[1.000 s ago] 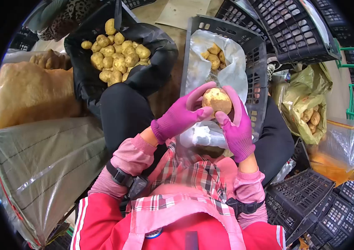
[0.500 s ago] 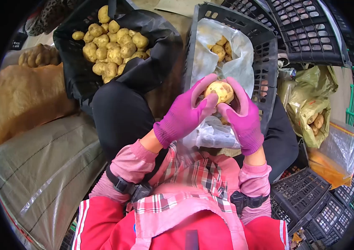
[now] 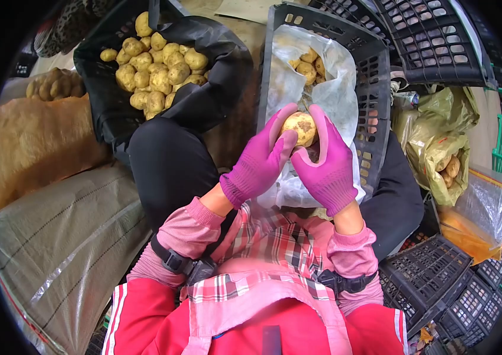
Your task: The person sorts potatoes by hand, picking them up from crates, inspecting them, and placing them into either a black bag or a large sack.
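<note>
A single potato [image 3: 300,128], pale yellow with brownish patches, is held between my two gloved hands. My left hand [image 3: 266,155], in a purple glove, grips its left side with the thumb across the front. On the opposite side, the fingers of my right hand [image 3: 326,160] press against it. Both hands are over a black crate [image 3: 375,112] lined with white plastic sheeting [image 3: 337,77]. Through an opening in the sheeting, several potatoes [image 3: 306,72] show deeper in the crate. My palms hide part of the held potato.
At the upper left, a black-lined crate [image 3: 221,89] holds a heap of potatoes [image 3: 159,74]. An olive plastic bag [image 3: 434,127] with potatoes lies at the right. Stacked black crates [image 3: 425,275] stand lower right. Large covered sacks [image 3: 67,236] fill the left side.
Both hands have shifted slightly left with the potato. The potato has turned, with a larger brown patch now facing up. My right hand's thumb has moved lower, away from the potato's front.
</note>
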{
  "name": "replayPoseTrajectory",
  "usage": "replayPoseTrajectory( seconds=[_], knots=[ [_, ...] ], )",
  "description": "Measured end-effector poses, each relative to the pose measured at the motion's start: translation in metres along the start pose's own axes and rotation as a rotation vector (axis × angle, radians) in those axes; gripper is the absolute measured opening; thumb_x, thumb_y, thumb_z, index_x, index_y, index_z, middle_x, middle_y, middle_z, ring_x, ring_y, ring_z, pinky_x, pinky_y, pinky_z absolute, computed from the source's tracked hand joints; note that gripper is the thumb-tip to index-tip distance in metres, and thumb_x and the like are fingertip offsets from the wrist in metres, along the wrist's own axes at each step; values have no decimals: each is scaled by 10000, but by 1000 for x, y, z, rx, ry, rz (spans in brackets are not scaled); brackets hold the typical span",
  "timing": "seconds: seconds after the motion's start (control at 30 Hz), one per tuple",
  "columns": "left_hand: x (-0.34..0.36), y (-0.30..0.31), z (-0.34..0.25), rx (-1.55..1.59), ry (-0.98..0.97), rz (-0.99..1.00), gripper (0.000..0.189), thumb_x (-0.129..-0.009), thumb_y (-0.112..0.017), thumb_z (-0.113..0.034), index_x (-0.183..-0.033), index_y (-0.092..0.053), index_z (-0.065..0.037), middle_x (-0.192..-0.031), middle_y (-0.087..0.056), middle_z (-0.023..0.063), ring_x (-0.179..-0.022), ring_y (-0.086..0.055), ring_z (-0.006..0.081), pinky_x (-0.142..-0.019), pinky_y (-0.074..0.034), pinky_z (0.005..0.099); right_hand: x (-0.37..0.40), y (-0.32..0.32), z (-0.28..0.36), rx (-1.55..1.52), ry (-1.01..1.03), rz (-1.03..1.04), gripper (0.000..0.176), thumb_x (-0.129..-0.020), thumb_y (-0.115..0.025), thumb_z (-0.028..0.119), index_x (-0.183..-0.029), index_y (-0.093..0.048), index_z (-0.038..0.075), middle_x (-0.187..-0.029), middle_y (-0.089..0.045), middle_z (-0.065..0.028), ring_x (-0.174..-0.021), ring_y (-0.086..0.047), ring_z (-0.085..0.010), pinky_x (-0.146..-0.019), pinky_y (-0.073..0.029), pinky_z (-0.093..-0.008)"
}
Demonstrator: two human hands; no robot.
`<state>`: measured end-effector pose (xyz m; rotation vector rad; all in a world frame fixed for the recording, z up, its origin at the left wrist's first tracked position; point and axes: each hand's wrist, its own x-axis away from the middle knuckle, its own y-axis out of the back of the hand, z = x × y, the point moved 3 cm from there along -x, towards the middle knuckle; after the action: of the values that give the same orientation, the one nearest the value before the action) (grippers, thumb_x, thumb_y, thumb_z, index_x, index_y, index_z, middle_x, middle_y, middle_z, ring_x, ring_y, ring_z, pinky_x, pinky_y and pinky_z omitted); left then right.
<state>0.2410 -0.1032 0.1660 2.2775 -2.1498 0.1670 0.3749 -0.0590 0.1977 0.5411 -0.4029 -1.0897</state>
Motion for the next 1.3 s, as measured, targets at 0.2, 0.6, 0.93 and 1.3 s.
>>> replayPoseTrajectory(
  seconds=[0.2,0.6,0.93,1.3],
  knots=[
    [-2,-1,5,-73,-45,5,513,-1053,-441,-313,-1464,-360,-18,-1349,-498,141,-1248,-483,185,-1053,-366,302,0,-1,1,60,51,-46,674,-763,-671,103,-1388,-443,-3,-1364,-512,-237,-1242,-538,-376,-1004,-471,-405],
    [-3,-7,17,367,110,11,631,-1027,-444,-434,-1495,-285,-41,-1393,-435,146,-1232,-519,221,-958,-522,332,-8,6,-24,-470,-122,65,588,-852,-636,69,-1406,-447,13,-1216,-617,-157,-1047,-640,-216,-890,-514,-319],
    [-3,1,15,-115,-69,-57,588,-1045,-418,-397,-1471,-303,-9,-1373,-472,218,-1227,-541,289,-1023,-413,342,-15,1,-6,-6,11,-8,550,-819,-574,46,-1362,-490,21,-1151,-642,-214,-1019,-663,-317,-875,-520,-346],
    [-7,-5,2,649,180,61,672,-1020,-417,-492,-1489,-276,-32,-1359,-490,163,-1159,-599,255,-958,-537,344,-12,14,-22,-418,-126,106,611,-852,-702,134,-1399,-458,15,-1299,-574,-168,-1172,-588,-223,-955,-495,-326]
  ],
)
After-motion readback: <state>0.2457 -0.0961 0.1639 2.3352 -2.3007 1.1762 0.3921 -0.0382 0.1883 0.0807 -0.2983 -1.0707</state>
